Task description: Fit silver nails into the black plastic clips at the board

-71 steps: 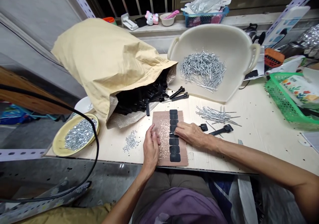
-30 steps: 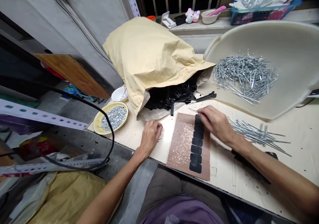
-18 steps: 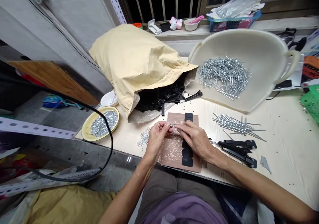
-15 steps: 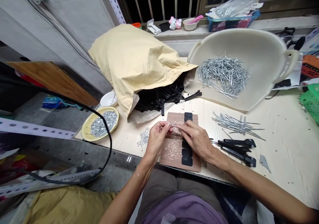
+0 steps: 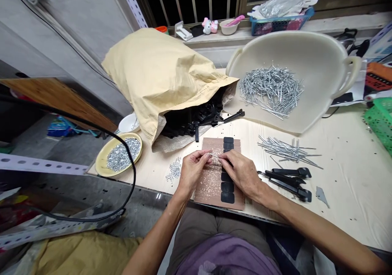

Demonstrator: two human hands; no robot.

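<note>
Both hands meet over a brown board [image 5: 205, 191] with several black pads [image 5: 227, 186] in a column along its right part. My left hand [image 5: 193, 169] is closed in a pinch on one end of a thin metal rod [image 5: 215, 156]. At the rod's other end, the fingers of my right hand [image 5: 241, 172] are pinched round it. Whatever sits at my left fingertips is too small to make out. Left of the board lies a scatter of small metal pieces [image 5: 174, 169]. To the right are loose metal rods [image 5: 283, 147] and several black-handled parts [image 5: 289, 181].
A large paper sack [image 5: 159, 71] lies open, black parts [image 5: 199, 118] spilling from its mouth. Behind right leans a cream tub [image 5: 321, 71] with a heap of rods. A yellow dish [image 5: 98, 158] of metal pieces stands near the left edge; a black cable [image 5: 134, 177] loops before it.
My right hand has drawn slightly away from the left, and more of the rod shows between them. The whole view has shifted a little.
</note>
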